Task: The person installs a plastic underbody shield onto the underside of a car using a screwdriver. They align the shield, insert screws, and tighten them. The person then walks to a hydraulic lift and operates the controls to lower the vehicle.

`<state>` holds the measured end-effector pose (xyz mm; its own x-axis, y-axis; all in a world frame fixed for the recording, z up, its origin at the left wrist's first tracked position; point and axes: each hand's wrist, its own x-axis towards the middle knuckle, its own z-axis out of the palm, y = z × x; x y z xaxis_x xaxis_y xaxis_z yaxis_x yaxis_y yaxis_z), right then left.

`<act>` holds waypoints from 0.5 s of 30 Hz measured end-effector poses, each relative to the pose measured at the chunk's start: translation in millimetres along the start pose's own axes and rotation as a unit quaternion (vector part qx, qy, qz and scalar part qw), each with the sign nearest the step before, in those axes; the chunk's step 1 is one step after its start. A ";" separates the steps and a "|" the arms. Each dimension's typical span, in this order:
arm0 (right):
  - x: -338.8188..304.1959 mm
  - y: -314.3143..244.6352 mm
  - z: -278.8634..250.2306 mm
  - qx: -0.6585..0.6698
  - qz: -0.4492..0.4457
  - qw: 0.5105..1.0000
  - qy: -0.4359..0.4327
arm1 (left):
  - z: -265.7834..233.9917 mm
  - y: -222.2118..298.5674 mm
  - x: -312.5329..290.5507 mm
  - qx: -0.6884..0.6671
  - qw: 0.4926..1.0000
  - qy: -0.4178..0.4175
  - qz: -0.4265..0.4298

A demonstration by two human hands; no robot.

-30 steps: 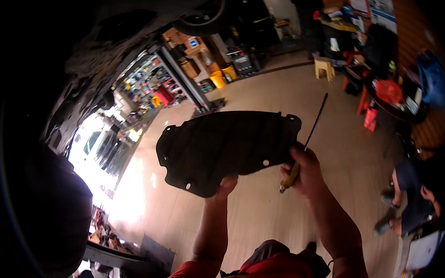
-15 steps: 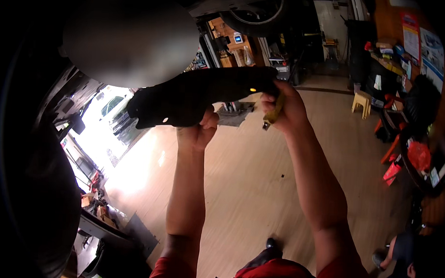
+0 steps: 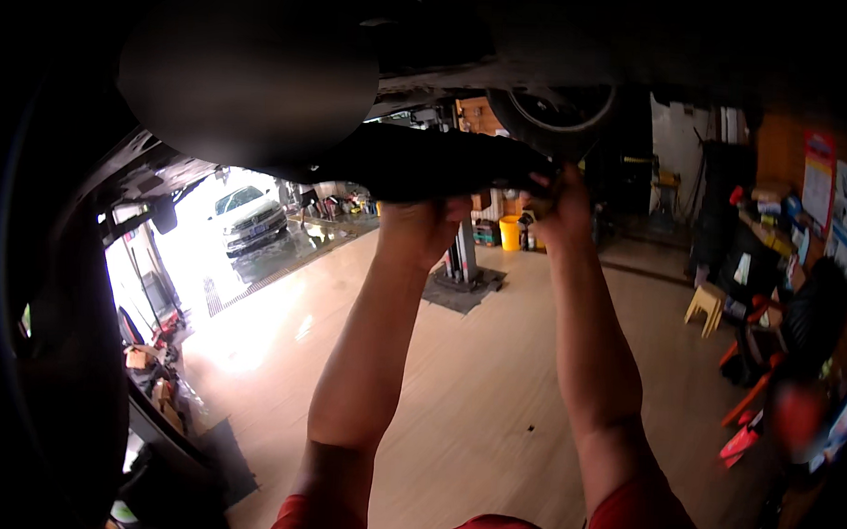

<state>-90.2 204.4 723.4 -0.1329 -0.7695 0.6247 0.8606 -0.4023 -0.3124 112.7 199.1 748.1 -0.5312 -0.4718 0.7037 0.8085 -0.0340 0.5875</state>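
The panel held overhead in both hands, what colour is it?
Black panel, seen in the head view.

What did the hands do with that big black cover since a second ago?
Both hands lifted the black panel from out in front of the person up against the dark underside of the raised car. The left hand stays under it; the right hand stays at its edge, still gripping the yellow-handled tool.

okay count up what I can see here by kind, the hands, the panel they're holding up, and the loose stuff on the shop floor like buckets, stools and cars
Hands: 2, the left hand and the right hand, both raised
Black underbody panel: 1, held by both hands
Yellow bucket: 1
Yellow stool: 1
White car: 1, outside the doorway
Total: 6
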 end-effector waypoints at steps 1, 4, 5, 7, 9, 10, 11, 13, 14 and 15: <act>11.3 2.4 5.2 -0.007 0.010 1.000 -0.009 | 1.3 1.4 8.0 0.021 0.999 0.004 0.032; 51.5 0.1 8.6 0.124 0.050 0.990 -0.044 | 12.7 2.3 27.2 0.010 0.993 0.025 0.116; 57.8 0.0 12.3 0.102 0.062 0.992 -0.046 | 13.2 0.6 34.7 -0.017 0.988 0.044 0.147; 61.8 5.6 39.2 0.027 0.022 0.995 -0.091 | 30.8 15.0 49.0 0.036 0.976 0.080 0.198; 66.0 4.4 42.9 -0.009 0.006 0.996 -0.083 | 36.7 15.5 62.3 0.046 0.973 0.100 0.205; 65.9 3.4 43.9 -0.030 -0.005 0.996 -0.090 | 41.7 16.6 67.6 0.050 0.974 0.111 0.194; 64.8 -0.5 43.0 -0.053 -0.023 0.994 -0.094 | 44.1 13.2 73.4 0.042 0.973 0.106 0.198; 67.1 7.6 47.9 -0.042 -0.033 0.991 -0.123 | 53.1 22.0 79.0 0.034 0.964 0.142 0.222; 69.2 9.0 50.7 -0.049 -0.038 0.989 -0.132 | 54.6 24.5 80.5 0.018 0.964 0.116 0.239; 71.4 10.9 48.7 -0.056 -0.043 0.988 -0.136 | 52.0 25.0 81.0 0.010 0.964 0.107 0.243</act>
<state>-66.4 169.2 799.4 -0.0533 -0.5739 0.8172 0.7900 -0.5248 -0.3170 76.7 205.8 840.5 -0.0243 -0.5982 0.8010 0.9424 0.2537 0.2180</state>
